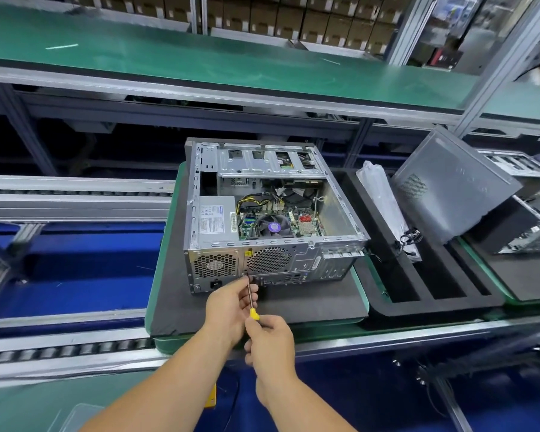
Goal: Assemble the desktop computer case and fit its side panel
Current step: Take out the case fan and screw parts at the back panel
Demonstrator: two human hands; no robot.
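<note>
Nearest the camera, two bare forearms reach in: the right hand (270,339) is curled round the yellow plastic handle of a slim metal-shafted screwdriver (252,302), and the left hand (229,307) pinches its shaft just short of the tip, steering it against the rear plate of the open silver steel desktop computer case (272,210). That case lies on its side on a dark foam mat (309,302) over the green-edged worktop pallet (152,294), its open flank facing up. By my reading the task stands somewhere in the middle: the innards look fitted, with one grey power supply (215,219), one round black cooling fan (273,227) and one bundle of yellow and black cables (256,201) in place, while a rear screw appears to be the present job and the side is not yet closed. Further right sit one black foam tray (418,294) with long slots, one clear plastic bag (379,194) and one dark grey sheet-metal side panel (449,185), which leans tilted and well apart from the case, so fitting it remains. One more case (518,165) shows partly beyond it.
</note>
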